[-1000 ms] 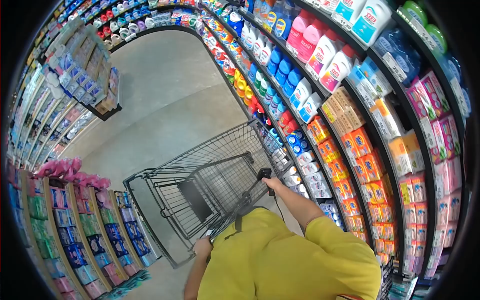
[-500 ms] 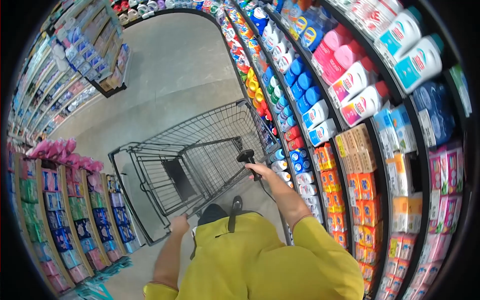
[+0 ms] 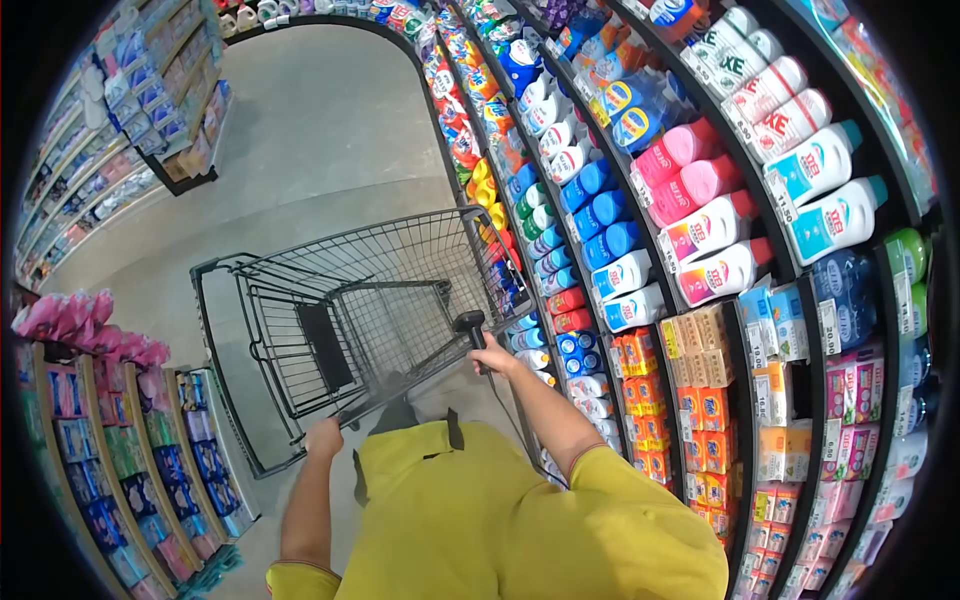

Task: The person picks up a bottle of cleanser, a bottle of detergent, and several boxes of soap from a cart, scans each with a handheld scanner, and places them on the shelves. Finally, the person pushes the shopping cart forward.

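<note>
A black wire shopping cart [image 3: 320,345] stands in front of me, its basket showing only bare mesh and a dark panel. My left hand [image 3: 323,437] is closed around the cart's handle bar near its left end. In my right hand [image 3: 493,355], the fingers wrap the grip of a black handheld scanner [image 3: 468,322], held upright over the cart's right side. A thin dark cord [image 3: 517,412] hangs from it along my right forearm. Nearest to that hand are the packed shelves on the right.
White detergent bottles [image 3: 722,270], pink bottles [image 3: 690,195] and orange soap packs [image 3: 712,408] fill the right shelves, close to the cart. Shelves of packaged goods [image 3: 125,440] stand at left, with another display [image 3: 165,100] farther off. Grey floor [image 3: 330,120] stretches ahead.
The cart and both my hands now sit farther left in view, and the left hand is higher. More of the right shelves shows. Both grips look the same.
</note>
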A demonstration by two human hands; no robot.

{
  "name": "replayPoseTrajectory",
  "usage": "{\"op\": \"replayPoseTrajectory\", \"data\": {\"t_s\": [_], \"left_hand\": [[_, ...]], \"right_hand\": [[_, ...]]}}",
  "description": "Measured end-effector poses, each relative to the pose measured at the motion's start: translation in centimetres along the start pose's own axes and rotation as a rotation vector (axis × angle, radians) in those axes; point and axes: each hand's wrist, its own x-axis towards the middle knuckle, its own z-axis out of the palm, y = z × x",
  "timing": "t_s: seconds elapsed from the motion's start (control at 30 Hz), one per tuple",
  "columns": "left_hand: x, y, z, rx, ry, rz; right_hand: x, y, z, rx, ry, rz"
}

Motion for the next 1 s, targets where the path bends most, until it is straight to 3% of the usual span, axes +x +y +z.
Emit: {"op": "replayPoseTrajectory", "data": {"t_s": [0.27,0.33,1.0], "left_hand": [[1.5,-0.7,-3.1,0.029,0.031,0.074],[2.1,-0.7,-3.9,0.049,0.036,0.079],[2.5,-0.1,-3.0,-0.035,0.001,0.023]], "right_hand": [[0.5,-1.3,0.6,0.126,-0.038,0.101],[0.5,-1.2,1.0,0.056,0.097,0.106],[1.0,-2.9,0.7,-0.051,0.052,0.066]]}}
